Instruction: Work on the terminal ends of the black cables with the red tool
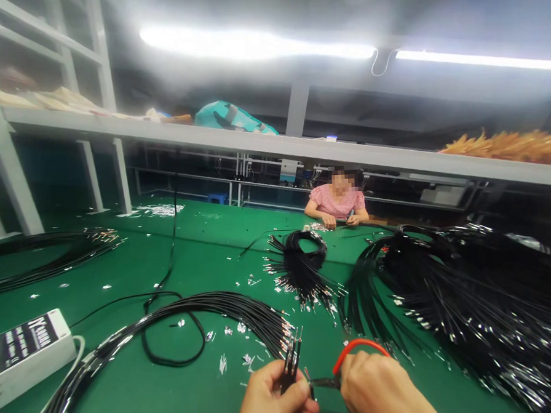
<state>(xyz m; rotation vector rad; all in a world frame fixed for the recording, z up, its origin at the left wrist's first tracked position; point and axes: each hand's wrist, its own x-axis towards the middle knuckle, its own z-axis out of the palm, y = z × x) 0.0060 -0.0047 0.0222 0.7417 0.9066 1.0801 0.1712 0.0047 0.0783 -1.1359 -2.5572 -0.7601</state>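
At six o'clock, low in the head view, the left hand (pixel 272 399) pinches a small bunch of black wires (pixel 290 360) between thumb and fingers, their bare metal tips standing upright just above the knuckles. Just to its right, toward five o'clock, the right hand (pixel 382 389) is closed around a pair of red-handled snips (pixel 352 350), whose dark blades reach left to the foot of the bunch. The step in hand looks like trimming or stripping the wire ends, and the next move would call for steady aim, the blades set square to the tips while the left hand keeps the bunch tight. From the bunch a long sheaf of black wires (pixel 179 316) sweeps away toward nine o'clock over the green bench (pixel 128 393); a far larger heap of wires (pixel 483 300) lies at three o'clock and a coiled bundle (pixel 301 260) at twelve. Silver offcuts (pixel 228 357) dot the bench. A white box (pixel 27 355) sits at eight o'clock. Across the bench another person in a pink top (pixel 335 202) works with both hands down. Both near hands are cut off at the lower edge, the blade tips are too dark to read, and the box's print is illegible.
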